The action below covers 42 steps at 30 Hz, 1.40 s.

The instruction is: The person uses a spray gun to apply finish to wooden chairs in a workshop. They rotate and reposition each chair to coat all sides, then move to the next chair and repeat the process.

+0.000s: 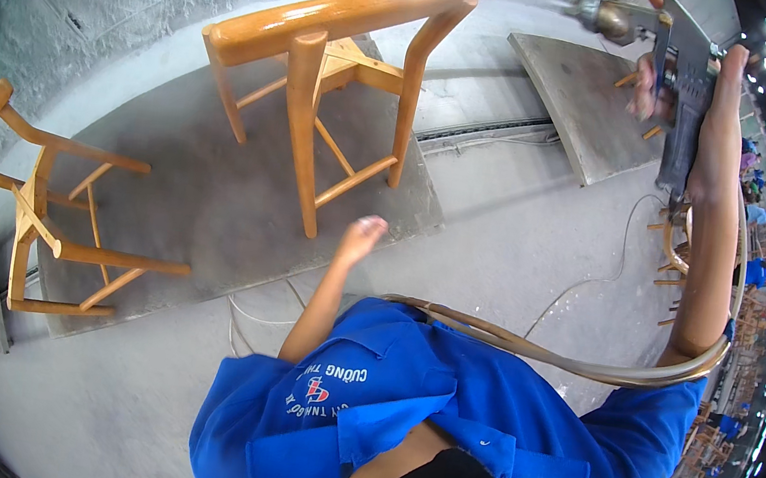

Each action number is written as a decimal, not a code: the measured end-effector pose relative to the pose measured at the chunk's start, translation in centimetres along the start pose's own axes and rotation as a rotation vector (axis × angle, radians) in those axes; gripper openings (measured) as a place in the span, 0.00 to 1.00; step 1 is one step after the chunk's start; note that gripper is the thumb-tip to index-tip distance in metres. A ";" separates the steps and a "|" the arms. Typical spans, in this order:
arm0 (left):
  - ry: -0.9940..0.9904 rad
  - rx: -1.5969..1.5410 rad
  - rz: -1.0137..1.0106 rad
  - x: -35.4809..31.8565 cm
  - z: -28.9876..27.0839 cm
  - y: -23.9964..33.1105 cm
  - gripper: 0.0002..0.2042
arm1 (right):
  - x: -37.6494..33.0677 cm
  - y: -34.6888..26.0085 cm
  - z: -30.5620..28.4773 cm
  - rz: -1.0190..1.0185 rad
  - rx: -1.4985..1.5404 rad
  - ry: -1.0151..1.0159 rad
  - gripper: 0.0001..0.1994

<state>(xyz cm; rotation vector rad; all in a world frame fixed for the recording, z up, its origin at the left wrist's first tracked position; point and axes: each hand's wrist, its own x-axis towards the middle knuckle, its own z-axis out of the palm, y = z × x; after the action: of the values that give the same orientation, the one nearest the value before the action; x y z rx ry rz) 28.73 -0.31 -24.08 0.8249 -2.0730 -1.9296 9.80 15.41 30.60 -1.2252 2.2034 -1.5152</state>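
Observation:
My right hand (652, 91) is raised at the upper right, wrapped round the grip of a metal spray gun (615, 20). The nozzle faces left, toward the top rail of a glossy orange-brown wooden chair (354, 15); a faint pale haze shows in front of it. A hose (570, 363) runs along my right arm and across my chest. My left hand (364, 235) hovers low, right of the chair's near leg and apart from it; its fingers are smeared, so I cannot tell their pose. The chair stands on a grey board (236, 176).
A second wooden chair (42, 194) stands left on the same board. Another grey board (580, 101) lies at the upper right. A rough, whitish-grey wall (114, 1) rises behind. Thin cords (580, 284) cross the floor. More chair frames and people fill the far right.

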 end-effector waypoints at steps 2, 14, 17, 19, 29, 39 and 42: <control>-0.450 -0.230 0.077 -2.8 3.3 1.4 0.21 | 1.8 2.0 -2.5 0.043 -0.013 0.159 0.42; -0.255 -0.415 0.108 -18.5 3.8 4.2 0.43 | -7.3 25.6 4.6 0.292 0.726 0.347 0.43; 0.044 -0.284 0.195 -22.2 3.3 4.3 0.37 | -9.9 32.8 9.1 0.620 0.855 0.466 0.38; 0.091 -0.092 0.139 -24.6 2.4 4.1 0.36 | -12.0 36.9 10.8 0.685 0.817 0.483 0.35; 0.105 0.232 -0.343 -28.9 0.2 10.2 0.24 | -19.4 39.4 13.7 0.674 0.376 0.109 0.18; 0.127 0.148 -0.816 -33.8 -4.7 16.1 0.25 | -15.2 32.6 18.4 0.475 0.320 0.093 0.21; 0.115 0.158 -0.773 -33.5 -5.6 15.7 0.26 | -16.4 31.7 17.6 0.486 0.379 0.142 0.19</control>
<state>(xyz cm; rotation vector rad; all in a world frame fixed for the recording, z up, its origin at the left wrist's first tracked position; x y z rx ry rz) 55.07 12.09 -0.53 1.9472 -2.0191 -1.9579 13.95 19.38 -8.79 -0.4411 1.9649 -1.7242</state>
